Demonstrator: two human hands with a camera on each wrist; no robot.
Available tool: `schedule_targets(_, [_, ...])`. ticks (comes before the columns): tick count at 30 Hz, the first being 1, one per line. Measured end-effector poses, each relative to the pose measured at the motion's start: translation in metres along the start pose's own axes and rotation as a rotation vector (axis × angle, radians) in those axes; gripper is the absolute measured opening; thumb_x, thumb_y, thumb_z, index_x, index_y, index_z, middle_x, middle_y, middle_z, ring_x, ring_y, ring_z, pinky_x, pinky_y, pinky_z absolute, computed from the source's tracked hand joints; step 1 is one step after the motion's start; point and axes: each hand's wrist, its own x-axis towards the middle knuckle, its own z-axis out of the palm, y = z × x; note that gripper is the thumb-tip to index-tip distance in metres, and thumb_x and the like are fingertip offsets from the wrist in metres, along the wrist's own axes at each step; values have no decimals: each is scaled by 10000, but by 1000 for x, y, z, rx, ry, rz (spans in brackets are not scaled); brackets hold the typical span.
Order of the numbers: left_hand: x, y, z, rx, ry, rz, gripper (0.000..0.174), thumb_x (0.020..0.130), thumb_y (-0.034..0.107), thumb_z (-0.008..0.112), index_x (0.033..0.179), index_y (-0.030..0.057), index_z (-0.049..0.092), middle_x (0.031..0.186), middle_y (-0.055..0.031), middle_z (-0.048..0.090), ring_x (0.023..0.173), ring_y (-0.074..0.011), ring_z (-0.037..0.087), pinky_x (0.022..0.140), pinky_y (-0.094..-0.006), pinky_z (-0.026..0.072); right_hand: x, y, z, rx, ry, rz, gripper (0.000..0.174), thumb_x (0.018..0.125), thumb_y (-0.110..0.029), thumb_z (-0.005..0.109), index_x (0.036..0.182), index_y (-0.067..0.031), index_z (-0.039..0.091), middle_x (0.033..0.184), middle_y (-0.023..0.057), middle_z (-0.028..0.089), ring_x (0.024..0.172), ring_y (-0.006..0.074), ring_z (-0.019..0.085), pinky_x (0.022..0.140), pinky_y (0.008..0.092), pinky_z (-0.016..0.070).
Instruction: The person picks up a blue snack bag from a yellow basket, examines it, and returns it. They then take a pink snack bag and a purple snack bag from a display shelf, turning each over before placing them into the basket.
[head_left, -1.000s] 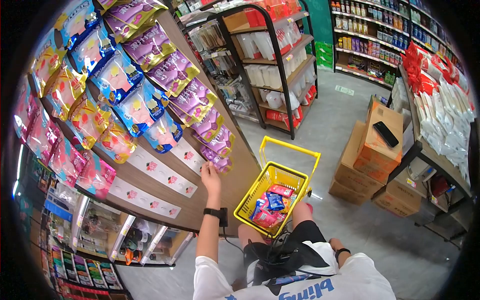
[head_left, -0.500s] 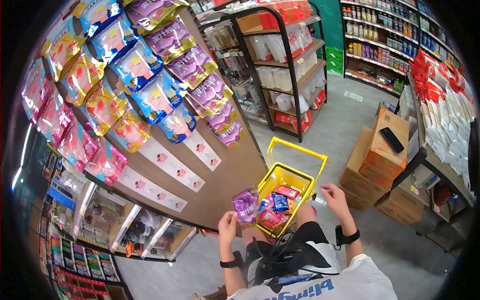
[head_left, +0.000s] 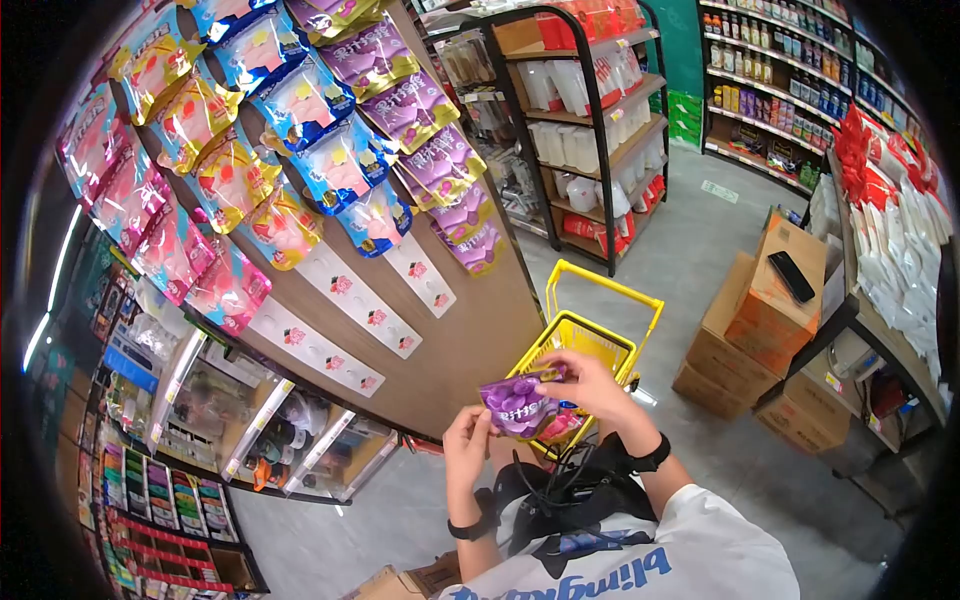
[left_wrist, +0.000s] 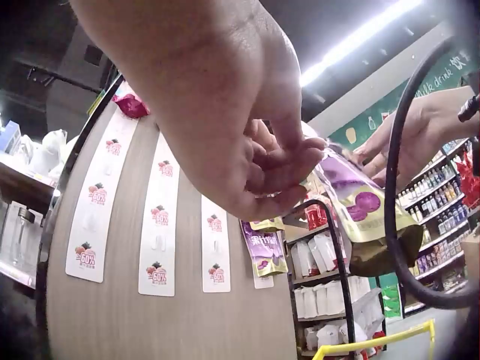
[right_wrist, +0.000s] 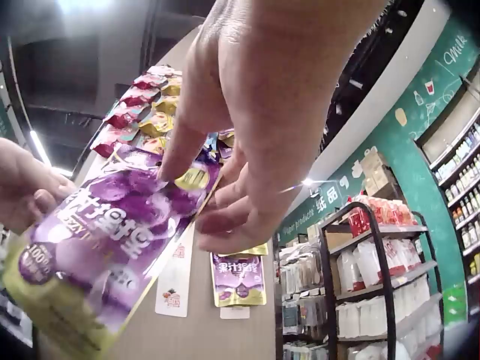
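Now I'm holding a glossy purple pouch [head_left: 520, 405], flat crinkled foil with a gold edge, in the lower middle of the frame. My left hand [head_left: 465, 440] is pinching its lower left corner with curled fingers. My right hand [head_left: 588, 385] is curling over its upper right edge and gripping it. Just behind it a yellow lattice-walled plastic basket [head_left: 603, 345] is sitting, with bright packets peeking out inside, mostly hidden by the pouch.
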Motion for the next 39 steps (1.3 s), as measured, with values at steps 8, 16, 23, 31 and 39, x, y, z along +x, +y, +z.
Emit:
schedule_targets(8, [2, -4, 7, 170, 52, 261, 116, 870, 87, 608, 935, -9, 603, 843, -33, 612, 795, -89, 552, 670, -232, 449, -25, -15, 14, 22, 87, 85, 210, 800, -140, 687, 938, 12, 641, 837, 41, 599, 791, 126, 572, 706, 259, 450])
schedule_targets(16, [-3, 0, 8, -155, 8, 84, 113, 850, 65, 633, 920, -20, 610, 838, -11, 600, 748, -63, 520, 660, -208, 433, -25, 3, 30, -150, 27, -76, 152, 756, -85, 712, 869, 8, 670, 852, 48, 622, 805, 145, 582, 710, 261, 451])
schedule_targets(23, [-4, -1, 10, -189, 57, 95, 101, 841, 65, 647, 897, -14, 618, 774, 9, 591, 681, -34, 495, 593, -175, 393, -25, 7, 28, -180, -17, -12, 318, 772, -222, 702, 944, 32, 619, 823, 148, 629, 753, 221, 608, 667, 312, 465])
schedule_targets(31, [-11, 18, 2, -237, 171, -41, 86, 845, 51, 637, 901, -13, 620, 758, 6, 586, 683, -43, 512, 592, -181, 412, -26, 32, 14, -348, -342, 83, 484, 756, -286, 701, 1107, 14, 558, 945, 211, 633, 877, 309, 630, 747, 366, 479])
schedule_targets(39, [-14, 19, 21, -180, 116, 140, 106, 836, 38, 641, 921, -24, 624, 806, -12, 611, 724, -56, 520, 652, -197, 424, -22, 47, 17, -216, -416, -25, 554, 709, -268, 735, 1158, -2, 547, 988, 192, 642, 886, 288, 631, 791, 342, 478])
